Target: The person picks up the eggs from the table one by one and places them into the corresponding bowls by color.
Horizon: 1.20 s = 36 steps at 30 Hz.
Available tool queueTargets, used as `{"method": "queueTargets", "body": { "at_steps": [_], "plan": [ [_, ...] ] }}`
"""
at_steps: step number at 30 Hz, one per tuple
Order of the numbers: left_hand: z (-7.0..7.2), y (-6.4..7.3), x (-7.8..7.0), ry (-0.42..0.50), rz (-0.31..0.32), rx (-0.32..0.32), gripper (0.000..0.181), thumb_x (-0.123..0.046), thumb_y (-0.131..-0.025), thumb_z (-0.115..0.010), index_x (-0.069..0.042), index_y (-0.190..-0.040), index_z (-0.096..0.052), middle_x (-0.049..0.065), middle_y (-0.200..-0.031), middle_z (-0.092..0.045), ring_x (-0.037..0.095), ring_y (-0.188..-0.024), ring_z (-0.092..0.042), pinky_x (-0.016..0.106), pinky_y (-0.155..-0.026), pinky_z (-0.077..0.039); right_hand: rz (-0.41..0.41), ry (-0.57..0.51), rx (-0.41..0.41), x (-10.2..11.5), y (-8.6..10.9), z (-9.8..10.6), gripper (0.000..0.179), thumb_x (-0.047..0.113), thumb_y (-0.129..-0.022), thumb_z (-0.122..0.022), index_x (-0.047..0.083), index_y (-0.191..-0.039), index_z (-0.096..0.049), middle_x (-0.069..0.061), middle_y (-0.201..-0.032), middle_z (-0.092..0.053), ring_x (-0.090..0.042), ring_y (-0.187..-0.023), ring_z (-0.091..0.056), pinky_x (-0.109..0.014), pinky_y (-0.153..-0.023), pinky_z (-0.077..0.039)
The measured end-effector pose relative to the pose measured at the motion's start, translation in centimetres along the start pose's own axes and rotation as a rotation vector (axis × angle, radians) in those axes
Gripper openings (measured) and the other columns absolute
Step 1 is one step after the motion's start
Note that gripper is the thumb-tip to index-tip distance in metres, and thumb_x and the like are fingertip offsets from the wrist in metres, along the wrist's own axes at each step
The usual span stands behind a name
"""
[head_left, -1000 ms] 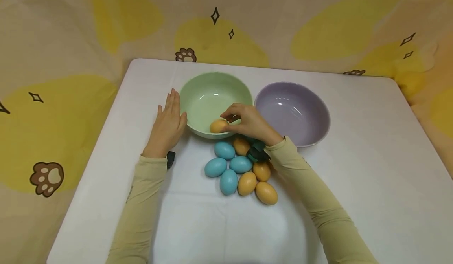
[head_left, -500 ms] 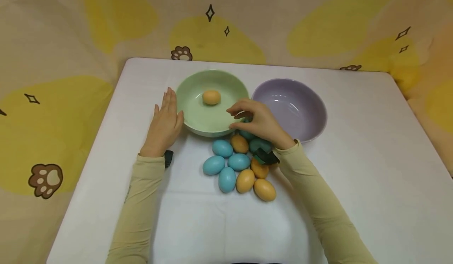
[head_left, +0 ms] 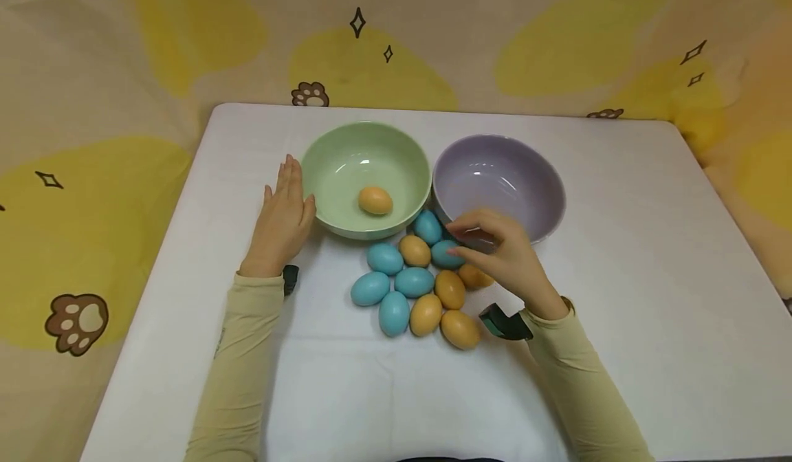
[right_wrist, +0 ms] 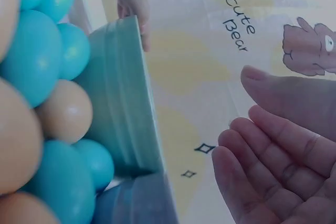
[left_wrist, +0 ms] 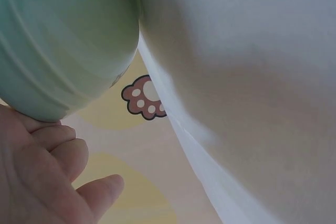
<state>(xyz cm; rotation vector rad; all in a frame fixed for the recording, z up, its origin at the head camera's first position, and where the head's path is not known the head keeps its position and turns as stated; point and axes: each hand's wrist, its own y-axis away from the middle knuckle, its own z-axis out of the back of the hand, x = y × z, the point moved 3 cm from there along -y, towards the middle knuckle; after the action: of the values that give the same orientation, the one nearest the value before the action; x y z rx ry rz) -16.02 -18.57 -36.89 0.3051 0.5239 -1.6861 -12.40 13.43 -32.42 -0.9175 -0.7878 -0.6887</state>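
Note:
Inside the green bowl (head_left: 334,204) lies one orange-yellow egg (head_left: 375,201). My left hand (head_left: 280,218) rests against the bowl's left side with its fingers straight; the left wrist view shows the fingers at the bowl's wall (left_wrist: 68,51). Over the near rim of the purple bowl (head_left: 538,187) hovers my right hand (head_left: 504,252), thumb and fingers apart with nothing between them. Below its fingertips is a blue egg (head_left: 445,254), and an orange egg (head_left: 475,276) is partly covered by the hand. In the right wrist view the right palm (right_wrist: 294,182) holds nothing.
Several blue eggs (head_left: 394,313) and orange eggs (head_left: 460,329) lie grouped on the white table (head_left: 334,393) in front of the bowls. The two bowls stand side by side. A patterned yellow cloth (head_left: 433,29) hangs behind the table.
The right hand has let go of the orange egg in the green bowl and moved right and nearer. That egg has rolled about inside the bowl. The left hand stays at the bowl.

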Motion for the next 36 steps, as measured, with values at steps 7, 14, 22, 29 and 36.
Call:
{"method": "queueTargets", "body": {
  "at_steps": [7,14,22,29,36],
  "plan": [
    [-0.2,-0.1,0.0,0.018,0.001,0.0,0.06,-0.021,-0.103,-0.03,0.007,-0.149,-0.004,0.018,-0.157,0.001,0.031,-0.144,-0.002,0.059,-0.11,-0.006,-0.013,0.041,-0.042,0.4,3.9,1.2,0.038,-0.023,-0.065,-0.074,-0.005,-0.099,-0.067,-0.013,-0.096,-0.065,-0.018,-0.09,-0.064,-0.028,-0.081,-0.052],
    [-0.4,-0.2,0.1,0.01,-0.004,-0.009,0.06,-0.021,-0.103,-0.03,0.008,-0.149,-0.005,0.019,-0.157,0.0,0.033,-0.144,-0.003,0.059,-0.11,-0.007,-0.047,0.033,-0.023,-0.5,7.4,0.9,0.039,-0.022,-0.065,-0.074,-0.007,-0.1,-0.064,-0.016,-0.1,-0.063,-0.017,-0.093,-0.063,-0.028,-0.079,-0.053],
    [-0.4,-0.1,-0.1,0.024,-0.009,-0.007,0.06,-0.021,-0.103,-0.029,0.009,-0.149,-0.004,0.02,-0.157,0.0,0.033,-0.144,-0.002,0.059,-0.11,-0.006,-0.205,-0.023,-0.183,-1.1,11.1,-1.1,0.039,-0.017,-0.069,-0.075,-0.005,-0.104,-0.064,-0.02,-0.1,-0.064,-0.018,-0.091,-0.065,-0.025,-0.081,-0.051],
    [-0.3,-0.2,0.0,0.019,-0.011,0.0,0.06,-0.021,-0.103,-0.029,0.009,-0.149,-0.004,0.02,-0.157,0.001,0.032,-0.144,-0.001,0.059,-0.11,-0.006,-0.287,-0.053,-0.215,-2.1,12.4,-2.2,0.042,-0.014,-0.069,-0.076,-0.005,-0.108,-0.062,-0.024,-0.103,-0.063,-0.02,-0.09,-0.064,-0.025,-0.079,-0.051],
    [-0.1,-0.1,0.1,0.023,-0.002,0.002,0.061,-0.022,-0.103,-0.029,0.008,-0.149,-0.004,0.02,-0.157,0.001,0.032,-0.144,-0.001,0.059,-0.11,-0.005,-0.256,-0.006,-0.125,-2.7,12.3,-3.1,0.05,-0.01,-0.067,-0.081,-0.005,-0.112,-0.06,-0.02,-0.108,-0.063,-0.016,-0.091,-0.064,-0.025,-0.08,-0.051]
  ]
}}
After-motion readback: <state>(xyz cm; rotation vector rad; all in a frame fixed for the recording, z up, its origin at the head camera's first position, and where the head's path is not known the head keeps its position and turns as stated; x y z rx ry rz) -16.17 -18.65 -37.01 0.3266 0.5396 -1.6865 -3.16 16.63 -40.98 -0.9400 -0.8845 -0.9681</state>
